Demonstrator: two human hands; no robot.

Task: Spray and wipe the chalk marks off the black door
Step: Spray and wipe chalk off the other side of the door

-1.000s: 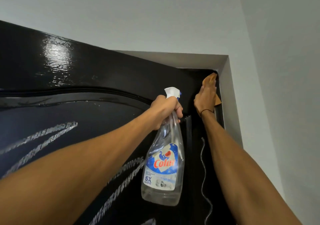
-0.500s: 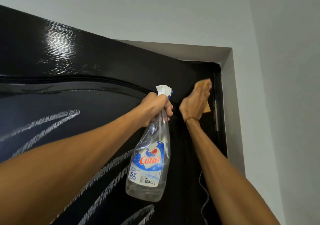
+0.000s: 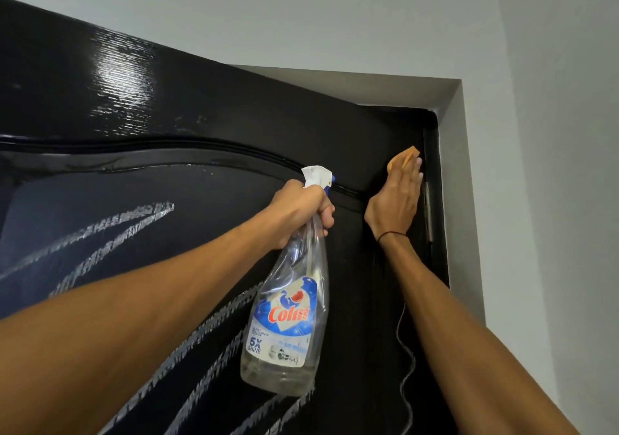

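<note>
1. Gripping the neck of a clear spray bottle, the left hand has its fingers curled round the trigger head, and the bottle hangs down in front of the black door.
2. The right hand lies flat with straight fingers, pressing an orange cloth against the door near its upper right corner, just beside the frame edge.
3. White chalk marks streak the door's dark inner panel, left of and below the bottle.
4. A thin dark band circles the right wrist.
5. A grey wall flanks the doorway.
</note>
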